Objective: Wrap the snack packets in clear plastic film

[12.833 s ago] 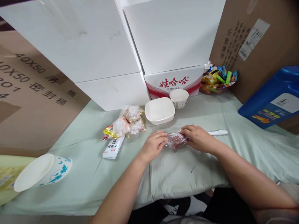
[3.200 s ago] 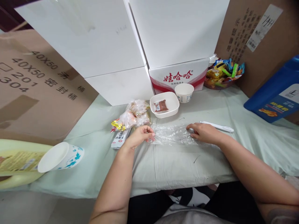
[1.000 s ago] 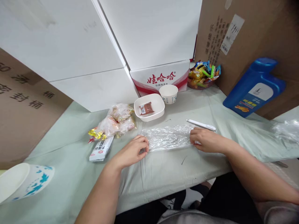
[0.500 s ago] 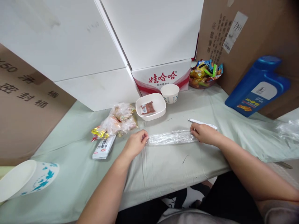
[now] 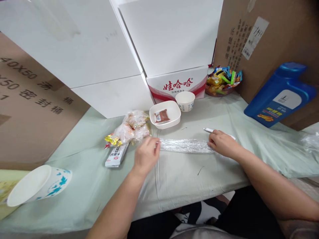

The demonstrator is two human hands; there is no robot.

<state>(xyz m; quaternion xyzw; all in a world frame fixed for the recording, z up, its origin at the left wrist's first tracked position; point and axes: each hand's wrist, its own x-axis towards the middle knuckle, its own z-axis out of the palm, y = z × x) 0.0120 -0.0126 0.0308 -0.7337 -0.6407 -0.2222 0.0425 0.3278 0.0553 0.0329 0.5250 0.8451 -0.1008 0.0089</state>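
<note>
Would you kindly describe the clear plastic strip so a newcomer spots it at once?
On the pale green cloth, find the white tray. Nearer the camera, between left hand and right hand, stretches the plastic strip: long, crinkled, see-through, unlike the tray's brown packet.

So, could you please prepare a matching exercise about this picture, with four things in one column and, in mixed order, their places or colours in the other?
Column one
1. clear plastic film
2. brown packet
3. large bottle
4. bowl of wrapped snacks

Column two
A. inside the white dish
B. beside the right end of the box with red lettering
C. blue, with a white label
D. between the left hand and the right hand

Right pairs
1-D, 2-A, 3-C, 4-B
</note>
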